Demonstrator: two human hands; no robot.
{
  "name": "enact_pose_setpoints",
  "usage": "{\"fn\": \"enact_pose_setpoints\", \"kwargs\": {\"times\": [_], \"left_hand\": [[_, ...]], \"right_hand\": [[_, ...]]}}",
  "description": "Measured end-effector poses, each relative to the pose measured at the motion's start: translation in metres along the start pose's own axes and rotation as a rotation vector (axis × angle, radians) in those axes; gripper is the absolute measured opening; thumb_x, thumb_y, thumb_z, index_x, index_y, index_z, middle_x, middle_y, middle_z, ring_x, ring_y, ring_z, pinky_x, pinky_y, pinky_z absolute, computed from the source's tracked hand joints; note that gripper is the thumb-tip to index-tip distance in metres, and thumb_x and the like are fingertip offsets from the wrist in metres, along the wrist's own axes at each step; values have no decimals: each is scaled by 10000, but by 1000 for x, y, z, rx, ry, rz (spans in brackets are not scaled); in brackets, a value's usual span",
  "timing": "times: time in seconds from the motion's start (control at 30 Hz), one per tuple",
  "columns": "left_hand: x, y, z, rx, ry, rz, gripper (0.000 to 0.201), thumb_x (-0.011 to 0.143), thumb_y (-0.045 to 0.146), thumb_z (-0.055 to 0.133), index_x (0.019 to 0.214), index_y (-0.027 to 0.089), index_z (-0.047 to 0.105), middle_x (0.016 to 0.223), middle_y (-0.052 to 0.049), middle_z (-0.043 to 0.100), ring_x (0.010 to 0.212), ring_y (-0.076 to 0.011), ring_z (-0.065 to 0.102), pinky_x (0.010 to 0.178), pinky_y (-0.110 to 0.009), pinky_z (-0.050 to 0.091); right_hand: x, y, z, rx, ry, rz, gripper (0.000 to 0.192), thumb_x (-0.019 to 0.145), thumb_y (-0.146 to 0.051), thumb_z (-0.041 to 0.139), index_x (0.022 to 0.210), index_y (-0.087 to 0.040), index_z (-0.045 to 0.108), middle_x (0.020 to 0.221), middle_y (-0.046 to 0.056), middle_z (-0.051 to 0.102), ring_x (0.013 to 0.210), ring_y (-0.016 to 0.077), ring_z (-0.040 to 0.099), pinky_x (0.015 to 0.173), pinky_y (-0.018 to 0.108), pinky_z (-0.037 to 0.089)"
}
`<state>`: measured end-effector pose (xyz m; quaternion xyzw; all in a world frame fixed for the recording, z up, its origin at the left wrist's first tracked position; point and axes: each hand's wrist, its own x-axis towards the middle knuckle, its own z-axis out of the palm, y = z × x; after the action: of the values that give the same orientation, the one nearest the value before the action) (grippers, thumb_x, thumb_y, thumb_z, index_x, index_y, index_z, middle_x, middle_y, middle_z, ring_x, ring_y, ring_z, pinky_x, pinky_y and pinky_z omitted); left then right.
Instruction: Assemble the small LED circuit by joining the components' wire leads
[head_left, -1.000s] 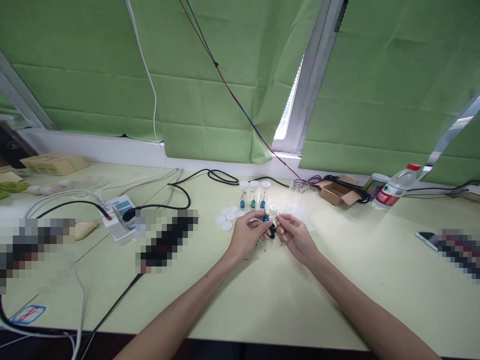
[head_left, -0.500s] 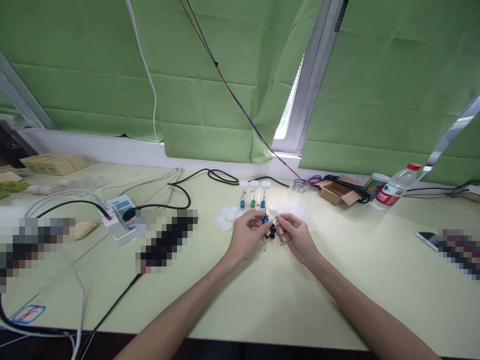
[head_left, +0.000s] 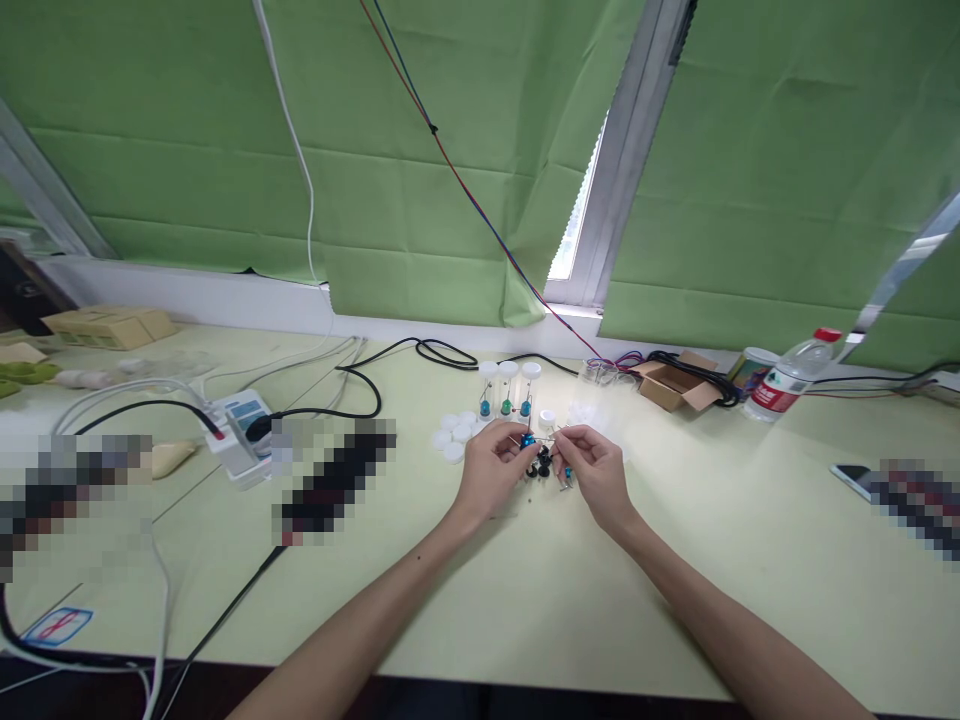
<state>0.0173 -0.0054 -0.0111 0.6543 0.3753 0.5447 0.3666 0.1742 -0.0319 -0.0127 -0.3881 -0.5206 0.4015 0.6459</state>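
The person's left hand (head_left: 491, 470) is pinching a small blue part with thin wire legs (head_left: 529, 440) between thumb and fingertips, holding it just above the pale green table (head_left: 525, 590). The right hand (head_left: 596, 470) is meeting it from the other side, its fingertips closing narrowly on the wire legs, so both hands are sharing the one blue part. Just beneath and between the two hands, a little cluster of black parts (head_left: 541, 462) is lying on the table; they are too small to count surely, though about three are showing. One more tiny blue piece (head_left: 568, 473) is sitting beside the right hand's fingers.

Directly behind the hands, three clear tubes with white caps (head_left: 508, 390) are standing upright in a row, two with a blue bit inside and one, the middle tube, with a green one. To their left, about five loose white caps (head_left: 454, 436) are lying flat in a loose group, and one more white cap (head_left: 547, 416) is lying to the right of the tubes.

Farther right, one open cardboard box (head_left: 671, 385) is holding a bundle of black cable, and one water bottle with a red cap (head_left: 791, 376) is lying tilted near it. On the left, one white power strip (head_left: 236, 425) is resting with a black cable (head_left: 352, 385) plugged into it
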Motion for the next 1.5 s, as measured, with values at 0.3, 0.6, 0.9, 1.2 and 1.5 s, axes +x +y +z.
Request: {"fn": "enact_pose_setpoints", "kwargs": {"times": [0.3, 0.6, 0.9, 1.2, 1.5], "left_hand": [[-1, 8, -1, 0, -45, -44, 221, 765, 379, 701, 839, 171, 689, 852, -43, 630, 568, -100, 527, 491, -226, 447], [0, 11, -2, -14, -78, -85, 225, 761, 379, 699, 848, 172, 714, 831, -49, 658, 554, -104, 513, 480, -228, 422], [0, 10, -4, -32, -124, -132, 259, 753, 404, 705, 861, 170, 722, 640, -3, 582, 474, -93, 459, 454, -232, 393], [1, 11, -3, -49, -119, -139, 267, 732, 412, 719, 842, 169, 719, 614, 8, 553, 457, -87, 450, 436, -224, 374], [1, 10, -3, -2, -110, -74, 227, 748, 391, 705, 826, 179, 732, 796, -47, 657, 515, -96, 477, 462, -233, 410]], "right_hand": [[-2, -1, 1, -66, -12, -28, 230, 837, -403, 693, 779, -188, 636, 654, 7, 610, 468, 123, 539, 437, 274, 468], [-2, -2, 0, -101, -1, -18, 270, 843, -441, 679, 768, -185, 636, 621, 1, 596, 444, 113, 533, 417, 255, 433], [-3, -4, -2, -175, -1, 1, 327, 843, -494, 657, 735, -190, 607, 499, -36, 520, 392, 106, 468, 396, 243, 379], [-2, -4, -2, -178, -32, 17, 350, 866, -505, 625, 705, -204, 552, 435, -75, 418, 361, 100, 412, 393, 243, 335], [-1, 3, -5, -217, -43, 20, 353, 892, -499, 591, 707, -203, 536, 439, -85, 379, 357, 94, 383, 398, 243, 307]]}}
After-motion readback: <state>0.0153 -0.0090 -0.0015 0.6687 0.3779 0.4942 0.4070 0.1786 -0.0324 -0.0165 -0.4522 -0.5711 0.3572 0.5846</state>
